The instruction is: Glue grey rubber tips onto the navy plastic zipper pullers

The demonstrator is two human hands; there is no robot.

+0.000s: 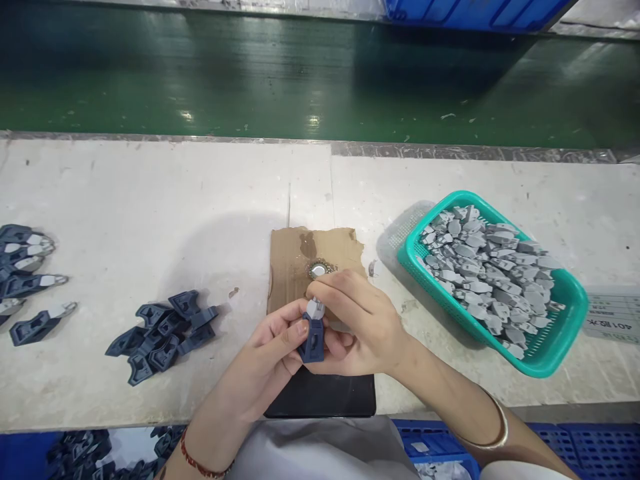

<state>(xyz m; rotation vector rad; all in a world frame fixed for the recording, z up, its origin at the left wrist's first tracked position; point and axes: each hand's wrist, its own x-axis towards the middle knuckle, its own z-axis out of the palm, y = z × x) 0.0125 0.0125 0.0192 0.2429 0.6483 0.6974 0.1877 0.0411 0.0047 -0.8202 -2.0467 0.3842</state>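
My left hand (273, 360) is closed on a dark blue plastic part (313, 341), thumb on its left side. My right hand (367, 327) has its fingers closed round a small grey piece (315, 309) at the top end of the blue part. The grey piece touches the blue part. Just beyond the hands, a round shiny spot (319, 270) lies on a torn piece of brown cardboard (287, 267). Under the hands, near the table's front edge, is a black flat object (325, 393), partly covered.
A green basket (570, 320) of grey pieces stands on the right. Loose blue parts (167, 333) lie left of my hands; joined blue-and-grey parts (35, 327) sit at the far left. Behind the table runs a green belt (225, 87). Blue crates (600, 447) are below the front edge.
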